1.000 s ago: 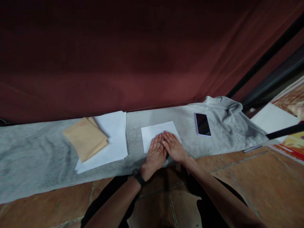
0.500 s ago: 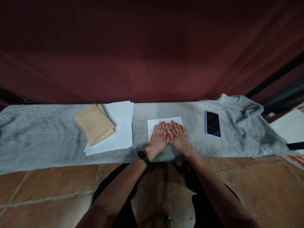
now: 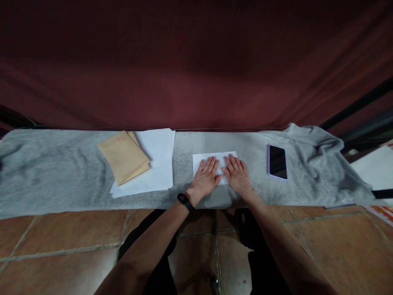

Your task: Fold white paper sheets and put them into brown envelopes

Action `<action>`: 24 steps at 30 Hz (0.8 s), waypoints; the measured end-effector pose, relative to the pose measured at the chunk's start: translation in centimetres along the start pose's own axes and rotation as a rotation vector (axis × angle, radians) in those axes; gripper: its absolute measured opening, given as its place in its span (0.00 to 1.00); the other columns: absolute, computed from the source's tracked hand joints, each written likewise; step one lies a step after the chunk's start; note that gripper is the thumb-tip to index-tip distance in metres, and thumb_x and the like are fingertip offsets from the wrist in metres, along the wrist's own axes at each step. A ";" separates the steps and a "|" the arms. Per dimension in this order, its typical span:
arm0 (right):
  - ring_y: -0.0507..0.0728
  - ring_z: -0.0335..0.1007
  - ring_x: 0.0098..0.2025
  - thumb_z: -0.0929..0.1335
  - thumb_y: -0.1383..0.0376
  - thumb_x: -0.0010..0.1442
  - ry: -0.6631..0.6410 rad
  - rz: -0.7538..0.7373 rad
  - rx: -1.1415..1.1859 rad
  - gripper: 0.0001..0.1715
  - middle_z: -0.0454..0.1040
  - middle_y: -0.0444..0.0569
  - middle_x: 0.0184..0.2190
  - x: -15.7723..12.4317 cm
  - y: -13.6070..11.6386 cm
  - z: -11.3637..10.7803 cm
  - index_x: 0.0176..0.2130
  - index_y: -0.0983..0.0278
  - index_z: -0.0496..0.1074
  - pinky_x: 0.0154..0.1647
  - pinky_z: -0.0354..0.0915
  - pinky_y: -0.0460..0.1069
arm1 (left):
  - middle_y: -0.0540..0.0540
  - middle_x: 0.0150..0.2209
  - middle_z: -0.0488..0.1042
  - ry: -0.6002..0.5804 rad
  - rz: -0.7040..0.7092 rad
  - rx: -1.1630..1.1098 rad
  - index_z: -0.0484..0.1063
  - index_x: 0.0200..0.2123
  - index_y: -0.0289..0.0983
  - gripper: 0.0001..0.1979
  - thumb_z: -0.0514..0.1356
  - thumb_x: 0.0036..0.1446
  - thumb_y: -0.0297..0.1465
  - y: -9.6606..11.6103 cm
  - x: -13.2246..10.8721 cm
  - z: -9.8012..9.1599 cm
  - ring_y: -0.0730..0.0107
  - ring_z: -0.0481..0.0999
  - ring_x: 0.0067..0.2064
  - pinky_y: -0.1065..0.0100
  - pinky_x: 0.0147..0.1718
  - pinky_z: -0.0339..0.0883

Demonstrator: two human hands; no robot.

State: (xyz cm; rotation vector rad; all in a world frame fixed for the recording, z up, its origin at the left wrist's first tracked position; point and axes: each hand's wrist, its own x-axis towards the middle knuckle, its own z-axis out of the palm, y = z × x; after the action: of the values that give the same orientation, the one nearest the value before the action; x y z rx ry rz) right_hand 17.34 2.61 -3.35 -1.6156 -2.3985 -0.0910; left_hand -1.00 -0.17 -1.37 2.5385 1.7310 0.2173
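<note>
A folded white sheet of paper (image 3: 199, 159) lies on the grey cloth (image 3: 61, 172) in front of me. My left hand (image 3: 205, 179) rests flat on its left half, fingers stretched out and together. My right hand (image 3: 238, 176) lies flat on its right half, fingers slightly spread. The two hands sit side by side with a small gap between them. A black band is on my left wrist.
A stack of white sheets (image 3: 156, 157) with several tan envelopes (image 3: 123, 157) on it lies to the left. A dark phone (image 3: 277, 161) lies to the right, by a bunched fold of the grey cloth (image 3: 316, 139). A dark red curtain (image 3: 196, 61) hangs behind; tiled floor below.
My hands slid forward over the paper, then drew slightly apart, the right one going right. The camera view levelled and shifted.
</note>
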 end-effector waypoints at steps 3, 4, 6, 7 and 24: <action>0.66 0.55 0.72 0.56 0.55 0.76 -0.003 0.020 -0.004 0.33 0.55 0.56 0.73 -0.2 0.4 -0.1 0.72 0.65 0.56 0.71 0.50 0.62 | 0.36 0.75 0.49 0.003 -0.028 -0.005 0.50 0.73 0.30 0.35 0.44 0.72 0.46 -0.7 -0.3 -0.2 0.56 0.45 0.76 0.51 0.74 0.41; 0.66 0.55 0.72 0.56 0.54 0.76 -0.006 0.027 -0.004 0.33 0.55 0.56 0.73 -0.3 0.5 -0.1 0.73 0.65 0.56 0.71 0.50 0.62 | 0.36 0.75 0.49 -0.001 -0.044 -0.003 0.50 0.73 0.29 0.35 0.44 0.73 0.46 -0.9 -0.4 -0.3 0.56 0.45 0.76 0.51 0.74 0.41; 0.66 0.54 0.72 0.56 0.54 0.76 -0.012 0.036 -0.003 0.34 0.55 0.56 0.74 -0.5 0.8 -0.1 0.73 0.65 0.56 0.71 0.50 0.62 | 0.35 0.75 0.49 -0.010 -0.073 0.007 0.49 0.73 0.29 0.35 0.44 0.73 0.45 -1.4 -0.6 -0.4 0.56 0.44 0.76 0.51 0.74 0.41; 0.66 0.54 0.73 0.56 0.54 0.76 -0.016 0.037 -0.001 0.34 0.55 0.56 0.74 -0.6 0.9 -0.1 0.73 0.65 0.55 0.71 0.50 0.62 | 0.35 0.75 0.49 -0.015 -0.087 0.014 0.49 0.73 0.29 0.35 0.44 0.73 0.45 -1.6 -0.7 -0.5 0.56 0.44 0.76 0.50 0.74 0.41; 0.69 0.53 0.73 0.56 0.56 0.74 0.032 0.154 0.018 0.36 0.58 0.67 0.71 -2.1 2.2 -0.4 0.70 0.78 0.57 0.71 0.52 0.65 | 0.26 0.72 0.53 0.027 -0.342 0.072 0.54 0.70 0.19 0.34 0.45 0.72 0.39 -3.7 -2.8 -0.6 0.46 0.53 0.74 0.48 0.71 0.49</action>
State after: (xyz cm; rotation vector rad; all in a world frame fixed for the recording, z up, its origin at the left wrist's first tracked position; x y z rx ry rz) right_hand 20.20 1.47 -3.65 -1.7695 -2.2360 -0.0667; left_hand -5.51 -1.42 -1.46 2.2409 2.1798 0.1723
